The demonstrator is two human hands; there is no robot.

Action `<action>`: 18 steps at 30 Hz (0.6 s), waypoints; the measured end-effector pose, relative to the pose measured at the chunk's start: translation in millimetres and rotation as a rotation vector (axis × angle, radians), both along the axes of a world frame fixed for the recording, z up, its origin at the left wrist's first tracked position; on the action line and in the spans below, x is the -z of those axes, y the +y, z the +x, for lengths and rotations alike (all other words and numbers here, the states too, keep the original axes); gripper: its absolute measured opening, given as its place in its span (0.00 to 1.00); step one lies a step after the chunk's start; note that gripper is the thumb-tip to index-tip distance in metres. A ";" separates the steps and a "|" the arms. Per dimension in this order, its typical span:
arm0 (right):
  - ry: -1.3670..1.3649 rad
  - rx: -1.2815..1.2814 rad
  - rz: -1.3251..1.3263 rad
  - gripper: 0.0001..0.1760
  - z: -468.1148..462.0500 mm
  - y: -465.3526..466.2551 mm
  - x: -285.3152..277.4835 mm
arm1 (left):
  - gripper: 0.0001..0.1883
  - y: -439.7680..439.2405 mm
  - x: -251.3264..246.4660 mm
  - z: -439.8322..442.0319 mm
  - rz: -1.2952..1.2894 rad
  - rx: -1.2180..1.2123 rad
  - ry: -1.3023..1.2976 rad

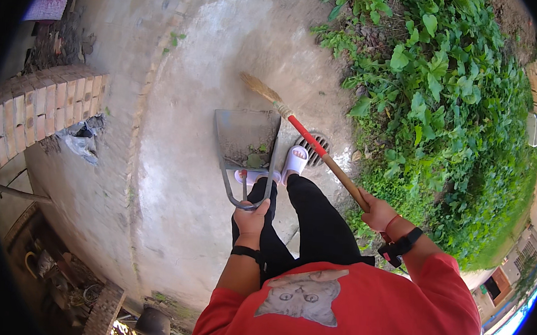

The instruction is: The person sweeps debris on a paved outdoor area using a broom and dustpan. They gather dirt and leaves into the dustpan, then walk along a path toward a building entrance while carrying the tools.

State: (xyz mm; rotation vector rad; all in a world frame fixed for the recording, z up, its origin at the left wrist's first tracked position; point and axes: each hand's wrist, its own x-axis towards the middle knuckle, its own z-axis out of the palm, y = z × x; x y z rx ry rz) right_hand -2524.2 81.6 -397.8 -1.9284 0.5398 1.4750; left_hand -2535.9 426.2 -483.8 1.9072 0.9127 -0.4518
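Observation:
My left hand [250, 220] grips the curved end of the handle of a grey metal dustpan [243, 130]. Some green leaves [256, 157] and dark dirt lie in the back of the pan, near my feet. In my right hand [379, 213] is the wooden handle of a broom [314, 145], with a red sleeve on its lower part. The broom's straw head [259, 86] points up and left, just beyond the pan's right front corner. Whether the straw touches the ground is hard to tell.
I stand on a concrete path [201, 60] in white slides [295, 160]. A round drain grate [314, 148] lies by my right foot. Dense leafy plants [436, 109] border the path on the right. At left are a low brick wall [44, 105] and a crumpled plastic bag [82, 143].

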 end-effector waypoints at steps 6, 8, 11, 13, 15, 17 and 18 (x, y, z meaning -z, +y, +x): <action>0.032 -0.258 -0.127 0.42 21.0 35.5 26.0 | 0.21 4.3 -5.0 6.8 -0.029 0.033 0.072; 0.057 -0.285 -0.136 0.41 27.8 47.1 33.0 | 0.21 4.8 -6.4 6.7 -0.031 0.048 0.080; 0.086 -0.320 -0.047 0.42 35.4 55.1 30.0 | 0.21 4.2 -6.9 6.0 -0.070 0.015 -0.019; 0.130 -0.353 -0.013 0.43 40.7 48.7 16.1 | 0.20 5.0 -6.1 5.3 -0.044 0.003 0.028; 0.133 -0.407 0.018 0.43 49.9 34.5 -0.8 | 0.20 5.7 -3.7 4.6 -0.058 0.004 0.010; 0.087 -0.478 0.045 0.44 50.8 24.1 -21.3 | 0.20 8.2 -0.5 2.7 -0.070 0.016 -0.009; 0.070 -0.474 0.042 0.44 51.4 19.0 -29.6 | 0.21 8.6 0.7 0.9 -0.071 0.010 -0.013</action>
